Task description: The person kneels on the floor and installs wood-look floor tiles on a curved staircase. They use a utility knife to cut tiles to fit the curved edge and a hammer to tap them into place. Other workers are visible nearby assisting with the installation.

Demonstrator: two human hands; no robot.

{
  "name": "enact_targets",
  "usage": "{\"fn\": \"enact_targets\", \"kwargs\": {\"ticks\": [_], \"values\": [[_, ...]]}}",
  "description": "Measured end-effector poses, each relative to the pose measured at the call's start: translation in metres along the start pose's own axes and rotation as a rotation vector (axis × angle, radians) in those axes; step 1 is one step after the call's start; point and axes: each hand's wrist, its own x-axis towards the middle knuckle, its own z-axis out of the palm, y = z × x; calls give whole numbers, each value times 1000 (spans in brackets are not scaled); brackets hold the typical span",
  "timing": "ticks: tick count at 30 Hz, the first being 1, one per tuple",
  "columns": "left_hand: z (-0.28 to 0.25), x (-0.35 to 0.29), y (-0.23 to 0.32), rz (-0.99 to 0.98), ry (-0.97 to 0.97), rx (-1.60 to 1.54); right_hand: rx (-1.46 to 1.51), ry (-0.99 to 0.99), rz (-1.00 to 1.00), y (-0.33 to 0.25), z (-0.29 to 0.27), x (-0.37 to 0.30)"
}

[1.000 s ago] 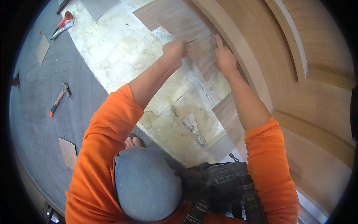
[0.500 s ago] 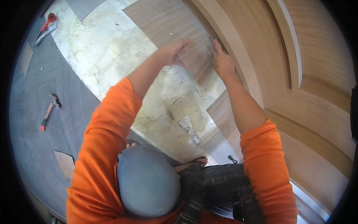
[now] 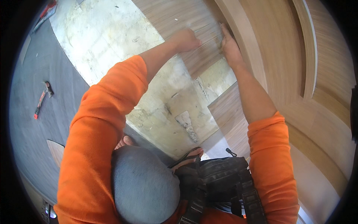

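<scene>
A wood-look floor plank (image 3: 201, 59) lies over the pale, stained subfloor (image 3: 97, 37), close to the wooden wall panelling. My left hand (image 3: 185, 40) is closed in a fist on the plank, its knuckles turned toward the wall. My right hand (image 3: 231, 46) rests at the plank's wall-side edge, beside the baseboard (image 3: 244, 37); its fingers are stretched out. The underside of that palm is hidden, and no tool shows in it. On the bare subfloor nearer me lies a scraper (image 3: 186, 125) with a dirty, crusted surface.
A hammer (image 3: 43, 99) with a red-ended handle lies on the grey floor at left. A red-handled tool (image 3: 48, 7) is at the far left. More wood-look planks (image 3: 233, 112) lie by the wall near my right forearm. A plank offcut (image 3: 56, 151) sits lower left.
My left hand has gone from open to a fist and moved onto the plank. The red-handled tool that showed in my right hand is out of sight; those fingers now stretch out.
</scene>
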Motion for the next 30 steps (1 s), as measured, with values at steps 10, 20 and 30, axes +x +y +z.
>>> {"fn": "enact_targets", "kwargs": {"ticks": [10, 20, 30], "values": [[-5, -12, 47, -20, 51, 301, -6, 63, 108, -14, 15, 26], [-6, -24, 48, -66, 74, 286, 346, 101, 315, -20, 9, 29], [-10, -19, 63, -55, 36, 363, 2095, 560, 1016, -58, 33, 94]]}}
